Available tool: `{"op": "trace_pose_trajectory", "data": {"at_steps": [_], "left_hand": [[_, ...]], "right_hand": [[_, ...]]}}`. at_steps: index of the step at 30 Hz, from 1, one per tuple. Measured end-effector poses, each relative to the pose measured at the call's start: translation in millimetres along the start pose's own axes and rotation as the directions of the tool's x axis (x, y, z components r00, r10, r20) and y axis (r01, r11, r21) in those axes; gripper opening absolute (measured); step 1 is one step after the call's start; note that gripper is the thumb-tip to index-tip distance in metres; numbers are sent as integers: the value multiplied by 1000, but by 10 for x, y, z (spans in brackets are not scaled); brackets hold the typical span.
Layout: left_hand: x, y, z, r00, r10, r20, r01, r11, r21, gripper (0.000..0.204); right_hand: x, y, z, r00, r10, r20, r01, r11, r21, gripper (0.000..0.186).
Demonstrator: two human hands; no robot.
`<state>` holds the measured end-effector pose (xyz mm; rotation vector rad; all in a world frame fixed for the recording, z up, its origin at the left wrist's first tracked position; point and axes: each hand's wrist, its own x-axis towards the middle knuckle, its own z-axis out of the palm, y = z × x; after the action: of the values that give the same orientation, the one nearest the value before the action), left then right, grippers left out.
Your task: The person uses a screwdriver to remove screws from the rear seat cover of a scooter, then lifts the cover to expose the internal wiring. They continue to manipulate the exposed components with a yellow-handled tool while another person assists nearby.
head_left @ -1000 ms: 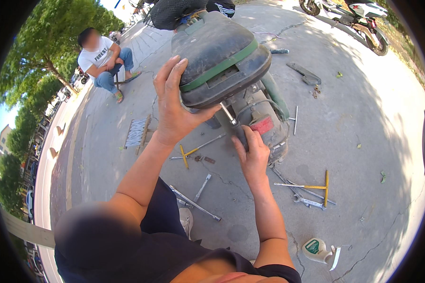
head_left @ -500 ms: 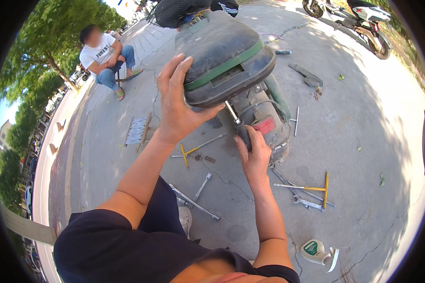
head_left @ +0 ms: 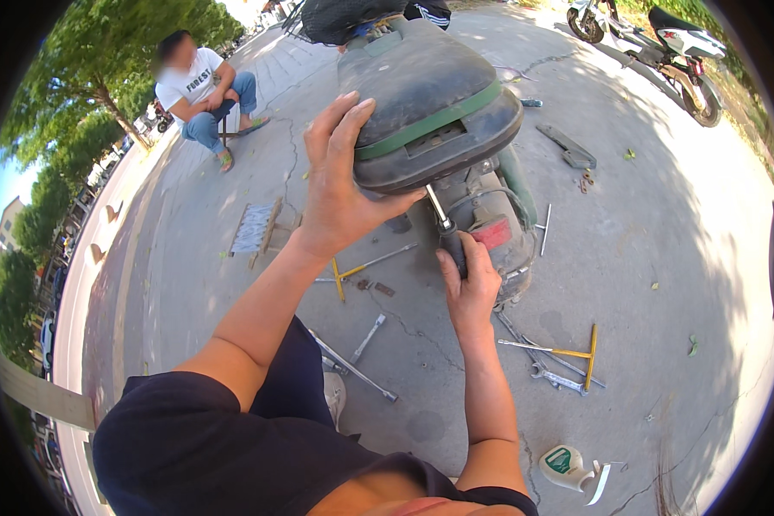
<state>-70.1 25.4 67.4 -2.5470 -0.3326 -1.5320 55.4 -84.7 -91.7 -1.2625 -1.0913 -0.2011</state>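
A dusty black scooter top box (head_left: 439, 82) with a green band sits above the rear of a scooter (head_left: 490, 225). Spread along the box's left side, my left hand (head_left: 340, 172) grips it, fingers up on the side and thumb underneath near the lower edge. My right hand (head_left: 473, 288) is wrapped round the dark handle of a screwdriver (head_left: 450, 243). Its metal shaft points up to the underside of the box; the tip is hidden there. Just right of the handle is the scooter's red tail light (head_left: 494, 234).
Yellow-handled T-wrenches (head_left: 592, 354), an open-end wrench (head_left: 559, 378) and socket wrenches (head_left: 357, 365) lie around on the concrete. A white bottle (head_left: 566, 464) lies at the lower right. Left of the scooter is a small folding stool (head_left: 255, 228). A seated person (head_left: 199, 90) and a parked motorbike (head_left: 654, 47) are farther off.
The whole view has shifted slightly, moving the scene a little right and down. Both hands keep their holds on the top box and the screwdriver.
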Motion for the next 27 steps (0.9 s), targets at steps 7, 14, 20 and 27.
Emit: {"op": "trace_pose_trajectory", "data": {"at_steps": [7, 14, 20, 27], "left_hand": [[5, 12, 5, 1000, -3, 7, 3, 1000, -11, 104], [-4, 30, 13, 1000, -24, 12, 25, 999, -47, 104], [-227, -82, 135, 971, -210, -115, 159, 924, -348, 100], [-561, 124, 173, 695, -712, 97, 551, 441, -708, 66]], "right_hand": [[-19, -6, 4, 1000, -7, -24, 4, 995, -95, 42], [101, -35, -210, 931, 277, 239, -313, 941, 129, 33], [87, -51, -102, 999, -34, 3, 34, 980, -195, 37], [78, -2, -77, 999, -39, -15, 35, 980, -194, 38]]}}
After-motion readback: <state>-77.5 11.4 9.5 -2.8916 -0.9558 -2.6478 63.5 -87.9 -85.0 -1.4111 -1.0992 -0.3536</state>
